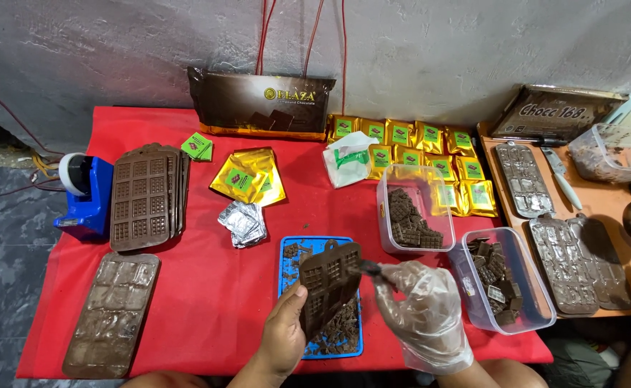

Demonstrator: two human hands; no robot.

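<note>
The bare left hand [281,338] gripped a brown chocolate mould [330,286] by its lower edge, holding it tilted up over a blue tray [291,244]. The gloved right hand [423,316] pinched a small dark chocolate piece [370,269] between its fingertips, touching the mould's right edge. Chocolate scraps [337,334] lay heaped on the tray beneath the mould.

Just right of the gloved hand stood a clear tub [527,316] of chocolate pieces, close to the near edge of the red cloth [208,302]. A second clear tub [394,179], also part-filled, stood just behind it. These two hemmed in the right side. To the left, the cloth was open between the tray and a long filled mould [113,315] lying near the front left corner.

Further back lay a heap of silver foil wrappers [243,222], a stack of brown moulds [143,195] and a blue tape dispenser [85,190] at the left edge. Behind these were gold packets [247,176], a white bag [348,158] and rows of gold packets with green labels [430,154].

Against the wall leaned a large brown chocolate pack [261,104]. On the orange board [495,162] at right lay more used moulds [581,262], a knife [561,176] and another tub [610,151].
</note>
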